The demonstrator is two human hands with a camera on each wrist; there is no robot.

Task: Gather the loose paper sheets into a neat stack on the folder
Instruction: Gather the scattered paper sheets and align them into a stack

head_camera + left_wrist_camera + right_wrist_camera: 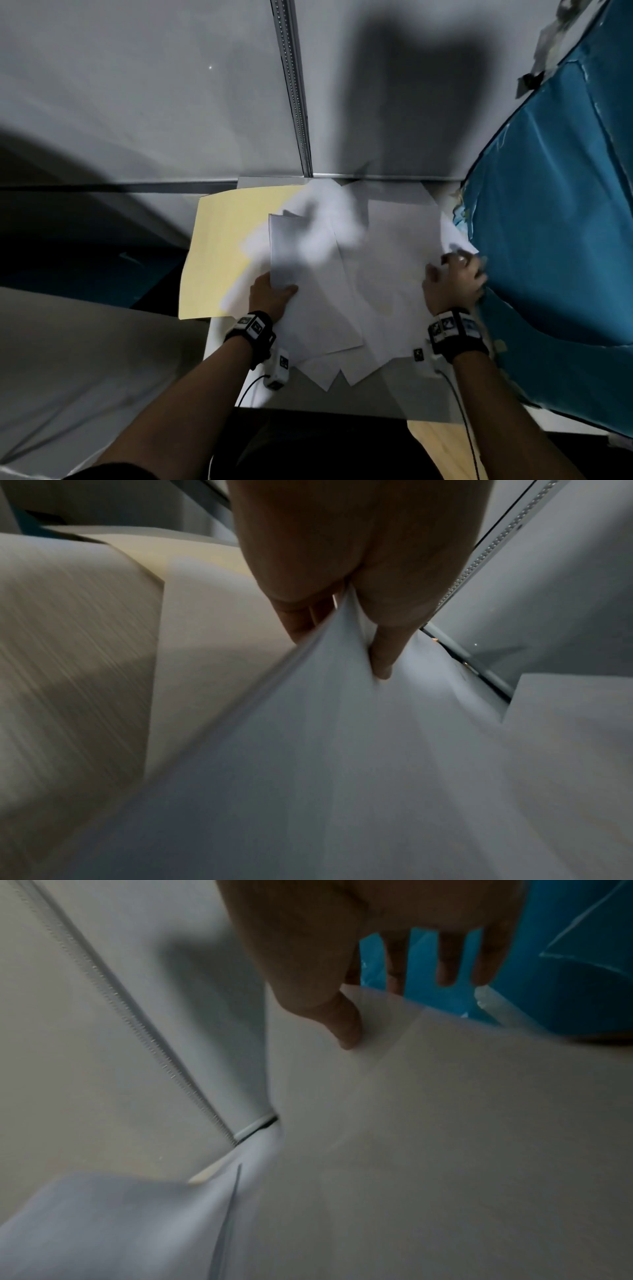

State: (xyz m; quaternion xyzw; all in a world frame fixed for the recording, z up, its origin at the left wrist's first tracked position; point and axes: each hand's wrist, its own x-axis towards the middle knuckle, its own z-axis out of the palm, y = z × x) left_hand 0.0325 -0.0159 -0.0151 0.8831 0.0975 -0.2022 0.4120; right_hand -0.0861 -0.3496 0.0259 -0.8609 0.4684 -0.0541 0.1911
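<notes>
A pale yellow folder (219,246) lies open at the left of the small white table (424,407). Loose white sheets (394,257) spread across its right part and the table, their corners fanned out toward me. My left hand (274,291) pinches a bunch of sheets (301,246) at the near edge and holds them raised over the folder. In the left wrist view the thumb and fingers (380,653) clamp that bunch (342,723). My right hand (452,274) is at the spread's right corner. Its thumb (346,1031) touches a sheet (445,1123), and the fingers reach straight past the edge.
A blue plastic-covered surface (548,222) stands close against the table's right side, next to my right hand. A grey wall with a metal rail (294,92) rises right behind the table. To the left are a dark gap and a grey cloth-covered surface (68,359).
</notes>
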